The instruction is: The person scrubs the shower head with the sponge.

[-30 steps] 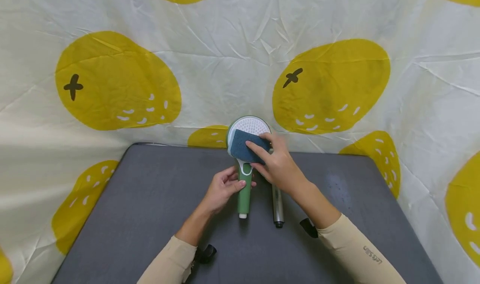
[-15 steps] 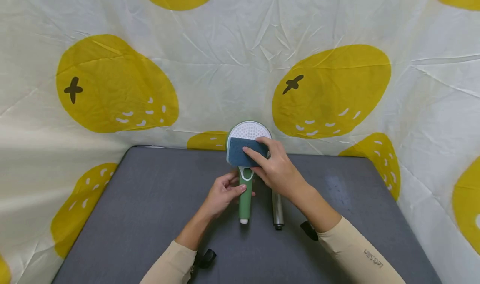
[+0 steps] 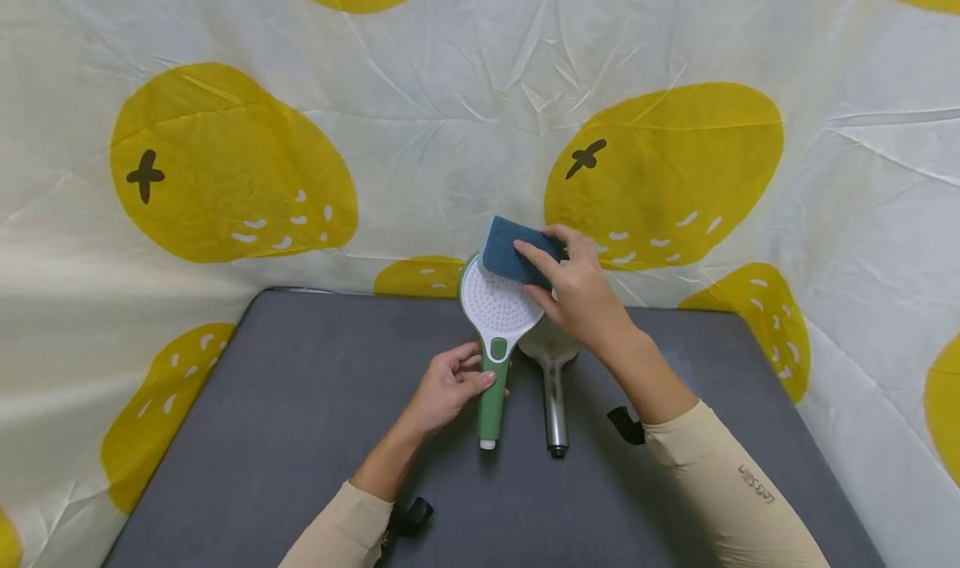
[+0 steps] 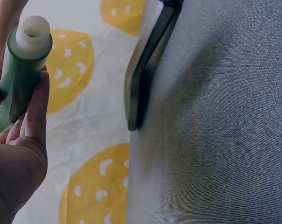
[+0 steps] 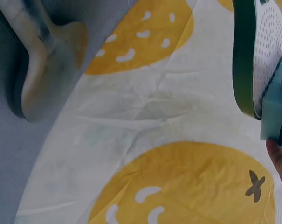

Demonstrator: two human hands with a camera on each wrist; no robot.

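Observation:
My left hand [image 3: 450, 389] grips the green handle of a shower head [image 3: 501, 305], holding it upright with its white nozzle face toward me. The white threaded end of the handle points at the camera in the left wrist view. My right hand [image 3: 585, 289] pinches a blue sponge [image 3: 521, 251] by its edges, thumb below and fingers on top. The sponge lies against the upper part of the nozzle face. In the right wrist view, the light blue side of the sponge [image 5: 273, 112] meets the nozzles near the green rim.
A second, silver shower head [image 3: 555, 401] lies on the dark grey table [image 3: 337, 418], just right of the held one. Behind the table's far edge hangs a white curtain [image 3: 450, 168] printed with yellow fruit shapes.
The sponge went from the upper part of the nozzle face down to its lower part, then up to the top right. The silver head now shows more. My left hand keeps its grip.

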